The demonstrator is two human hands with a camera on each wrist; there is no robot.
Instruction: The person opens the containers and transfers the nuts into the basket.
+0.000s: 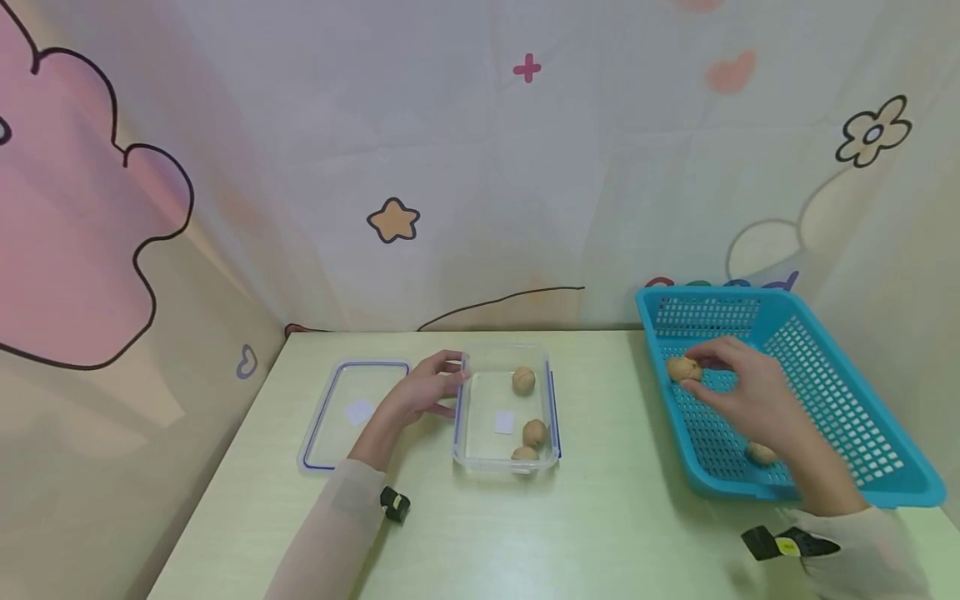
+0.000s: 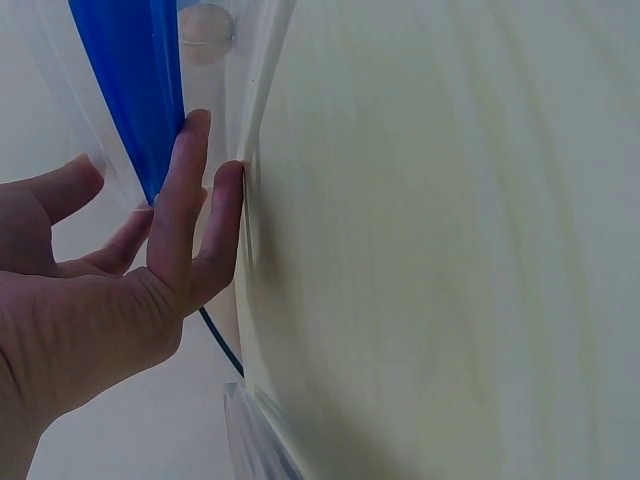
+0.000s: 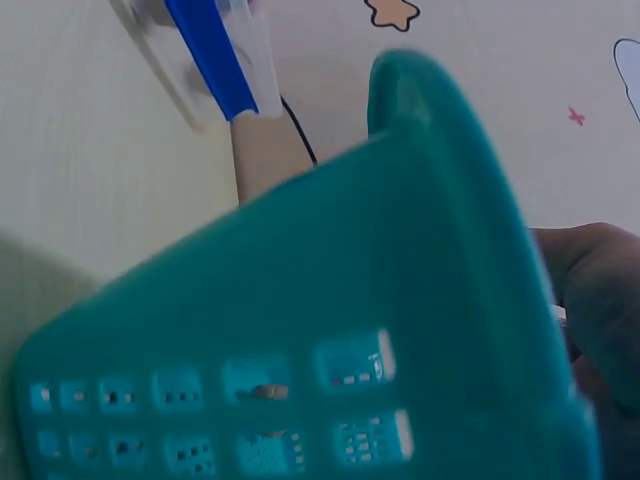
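Observation:
My right hand (image 1: 750, 392) pinches a walnut (image 1: 683, 369) between thumb and fingers, over the left part of the blue basket (image 1: 817, 333). Below that wrist, another walnut (image 1: 762, 453) lies in the basket, partly covered by the arm. Most of the right hand is hidden behind the basket wall (image 3: 300, 260) in the right wrist view. At the left side of a clear plastic container (image 1: 480, 462), my left hand (image 1: 423, 387) rests its extended fingers (image 2: 180, 200) against the wall. Three walnuts sit inside the container, one being a far walnut (image 1: 523, 381).
A clear lid (image 1: 318, 442) with a blue seal lies on the table left of the container, partly behind the left forearm. Pale table surface (image 1: 600, 417) separates container and basket. A printed curtain (image 1: 487, 167) hangs along the table's back edge.

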